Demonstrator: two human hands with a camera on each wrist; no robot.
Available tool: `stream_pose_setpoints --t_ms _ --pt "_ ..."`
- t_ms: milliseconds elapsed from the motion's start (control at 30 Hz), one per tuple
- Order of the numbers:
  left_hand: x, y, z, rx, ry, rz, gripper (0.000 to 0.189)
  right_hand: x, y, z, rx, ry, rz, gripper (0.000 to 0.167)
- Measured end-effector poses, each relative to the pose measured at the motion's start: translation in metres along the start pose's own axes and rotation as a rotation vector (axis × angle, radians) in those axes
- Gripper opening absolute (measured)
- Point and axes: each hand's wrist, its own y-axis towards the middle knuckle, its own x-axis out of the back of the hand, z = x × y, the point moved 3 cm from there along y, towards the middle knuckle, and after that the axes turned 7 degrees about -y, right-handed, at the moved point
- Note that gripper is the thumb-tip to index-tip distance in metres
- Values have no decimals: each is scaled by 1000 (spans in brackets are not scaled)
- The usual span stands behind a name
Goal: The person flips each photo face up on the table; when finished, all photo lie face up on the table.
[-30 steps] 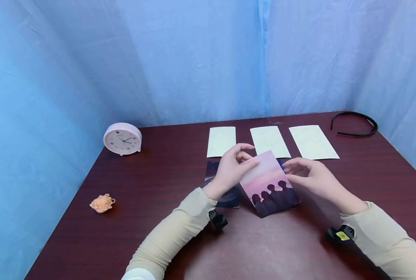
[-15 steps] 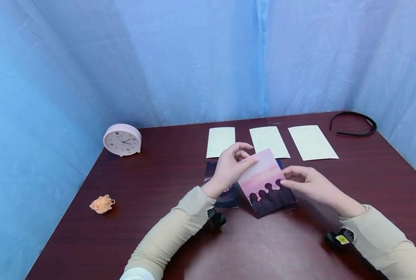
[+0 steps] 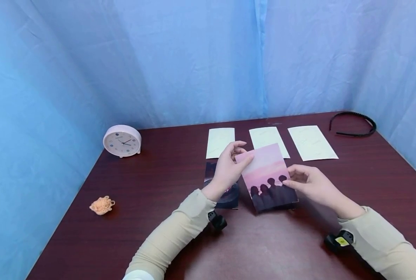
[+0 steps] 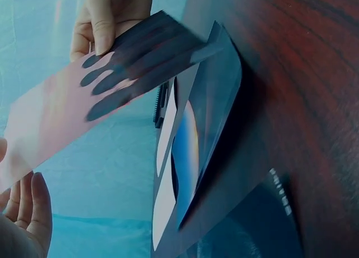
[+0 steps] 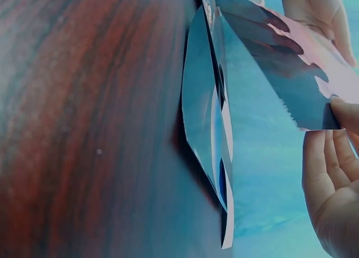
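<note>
A postcard, with dark silhouettes of people under a pink sky, is held raised and tilted above the table. My left hand pinches its upper left corner, thumb on the printed face. My right hand pinches the right edge lower down, as the left wrist view also shows. Below lies a slightly bowed dark card with a blue glowing curve, mostly hidden from the head view. Left of it, another dark card lies flat, partly covered by my left hand and wrist.
Three pale paper sheets lie in a row behind the hands: left, middle and right. A black headband is at the far right. A white clock and a small orange basket-like object stand left.
My right hand has closed on the postcard's right edge, where it was apart before. The postcard has turned to stand straighter, its upper edge moving right and up.
</note>
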Motion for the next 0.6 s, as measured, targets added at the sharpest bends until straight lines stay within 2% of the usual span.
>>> stream_pose_setpoints --t_ms 167,433,600 --pt "-2 -1 2 46 -20 -3 41 4 1 -1 -17 39 -54 18" --pt "-14 -9 10 65 -57 -12 25 10 0 -7 -38 152 -134 21" --pt "-21 -13 17 81 -96 20 22 13 -1 -11 -43 205 -185 15"
